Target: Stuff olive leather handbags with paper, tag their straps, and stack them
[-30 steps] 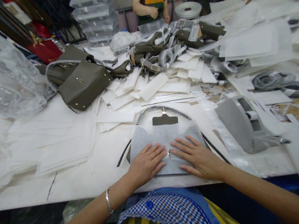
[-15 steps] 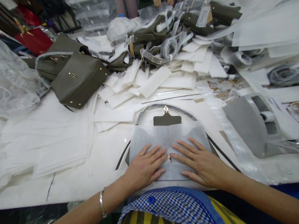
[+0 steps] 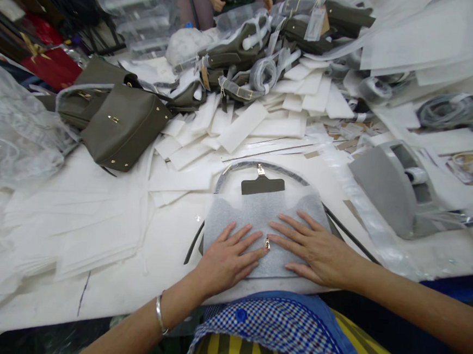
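An olive handbag lies flat before me, its front covered by a thin grey-white protective sheet. Both palms rest on that sheet. My left hand has its fingers stretched out, the index tip close to a small gold clasp poking through the sheet. On the clasp's other side, my right hand lies flat with fingers spread. Above the sheet's top edge show the bag's olive flap tab with a gold fitting and the wrapped, arched handle. Dark straps stick out at both sides.
Another olive handbag stands at left, near a stack of white sheets. White foam pieces and wrapped bags pile up behind. A grey bag-shaped piece lies at right. Across the table is another person's hand.
My left fingers have shifted slightly toward the clasp, which now shows more fully through the sheet. My right hand stays flat on it. The other person's hand has moved left.
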